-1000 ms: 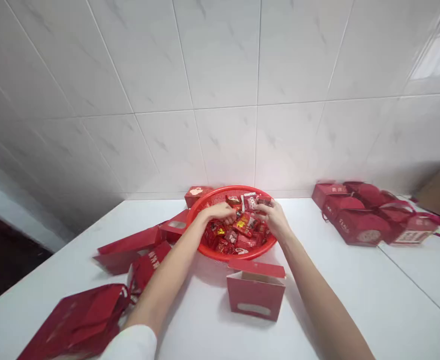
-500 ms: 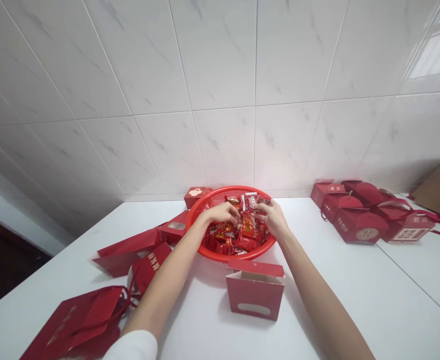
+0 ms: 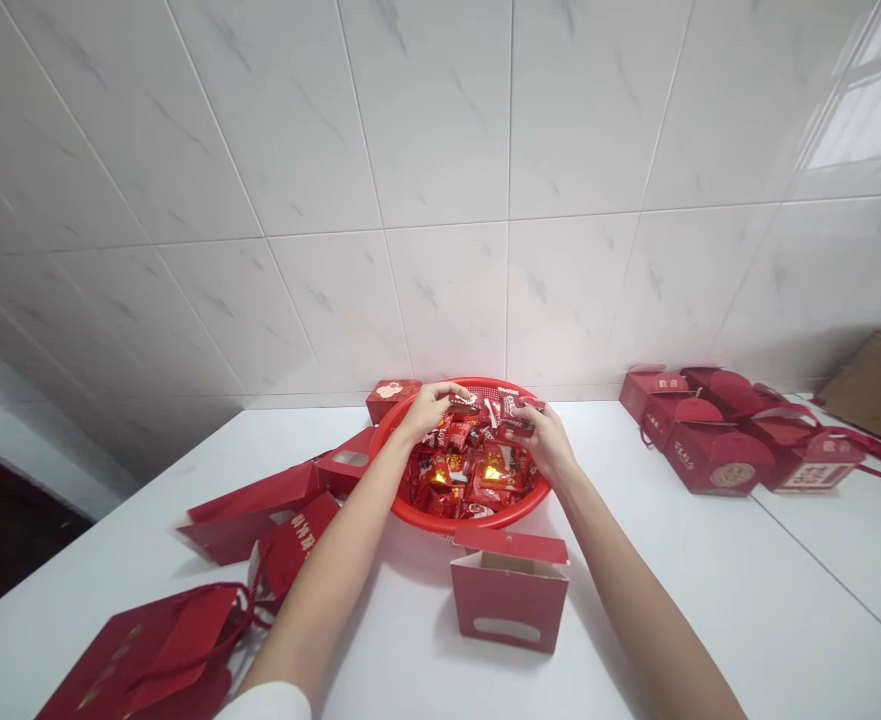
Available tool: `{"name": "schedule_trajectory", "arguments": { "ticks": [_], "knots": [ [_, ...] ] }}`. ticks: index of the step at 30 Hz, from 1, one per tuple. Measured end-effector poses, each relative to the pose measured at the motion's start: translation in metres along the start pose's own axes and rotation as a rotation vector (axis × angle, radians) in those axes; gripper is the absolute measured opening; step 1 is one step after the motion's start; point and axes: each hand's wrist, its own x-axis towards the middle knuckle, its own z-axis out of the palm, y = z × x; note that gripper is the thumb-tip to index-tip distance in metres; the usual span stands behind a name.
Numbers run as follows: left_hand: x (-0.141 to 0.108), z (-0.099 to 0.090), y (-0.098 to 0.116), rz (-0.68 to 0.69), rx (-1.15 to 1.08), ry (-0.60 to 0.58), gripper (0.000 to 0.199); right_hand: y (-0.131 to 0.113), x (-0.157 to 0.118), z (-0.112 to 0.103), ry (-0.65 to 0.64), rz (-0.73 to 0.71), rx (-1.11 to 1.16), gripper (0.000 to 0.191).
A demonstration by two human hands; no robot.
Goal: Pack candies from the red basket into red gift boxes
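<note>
A red plastic basket (image 3: 440, 522) full of red-wrapped candies (image 3: 496, 470) stands near the wall. Over its back left part, my left hand (image 3: 432, 408) pinches a small wrapped candy (image 3: 464, 402). At the right side of the basket my right hand (image 3: 545, 436) has its fingers closed on a dark red candy packet (image 3: 524, 408). Just in front of the basket an open red box (image 3: 509, 600) stands upright on the white table.
Flat red boxes and a bag (image 3: 155, 650) lie at the left. Closed red boxes (image 3: 717, 455) with ribbons stand at the right, near a brown carton (image 3: 875, 380). Behind the basket is a small red box (image 3: 391, 398); a tiled wall (image 3: 447, 280) bounds the table.
My left hand has moved back and slightly left, off the middle candies. My right hand has shifted slightly down, with a packet now showing in its fingers. More candies are uncovered.
</note>
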Motion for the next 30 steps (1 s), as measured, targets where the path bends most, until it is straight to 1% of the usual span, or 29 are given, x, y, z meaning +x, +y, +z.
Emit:
{"name": "schedule_trajectory", "arguments": {
  "ticks": [2, 6, 9, 11, 14, 16, 17, 19, 21, 23, 25, 27, 30],
  "knots": [
    [0.001, 0.0, 0.0, -0.012, 0.119, 0.012, 0.023, 0.0, 0.0, 0.0, 0.024, -0.001, 0.004, 0.027],
    [0.001, -0.002, 0.001, -0.026, 0.348, 0.034, 0.045, 0.001, 0.002, 0.0, 0.059, -0.024, 0.002, 0.033],
    [0.0, -0.003, -0.001, -0.081, 0.467, -0.019, 0.052, 0.001, 0.002, 0.0, 0.055, -0.02, -0.003, 0.039],
    [-0.002, -0.003, -0.003, -0.159, 0.559, -0.115, 0.046, 0.001, 0.002, 0.0, 0.054, -0.017, -0.008, 0.042],
    [-0.007, 0.0, -0.008, -0.302, 0.712, -0.311, 0.027, 0.002, 0.002, -0.001, 0.044, -0.011, -0.01, 0.04],
    [-0.009, 0.006, -0.012, -0.376, 0.823, -0.392, 0.016, 0.003, 0.003, -0.002, 0.02, -0.017, -0.018, 0.037],
    [-0.01, 0.01, -0.013, -0.398, 0.879, -0.401, 0.012, 0.003, 0.004, -0.003, 0.007, -0.022, -0.024, 0.035],
    [-0.01, 0.019, -0.016, -0.419, 0.991, -0.374, 0.007, 0.004, 0.005, -0.004, -0.007, -0.03, -0.034, 0.034],
    [-0.01, 0.029, -0.016, -0.432, 1.095, -0.325, 0.009, 0.006, 0.006, -0.005, -0.004, -0.036, -0.04, 0.034],
    [-0.01, 0.039, -0.014, -0.454, 1.179, -0.291, 0.021, 0.007, 0.006, -0.005, 0.0, -0.042, -0.04, 0.034],
    [-0.012, 0.045, -0.01, -0.481, 1.234, -0.279, 0.038, 0.007, 0.006, -0.005, -0.009, -0.043, -0.038, 0.034],
    [-0.015, 0.049, -0.005, -0.502, 1.27, -0.27, 0.06, 0.008, 0.006, -0.005, -0.019, -0.041, -0.039, 0.034],
    [-0.019, 0.049, 0.003, -0.518, 1.313, -0.228, 0.095, 0.009, 0.006, -0.005, -0.019, -0.05, -0.051, 0.035]
  ]
}}
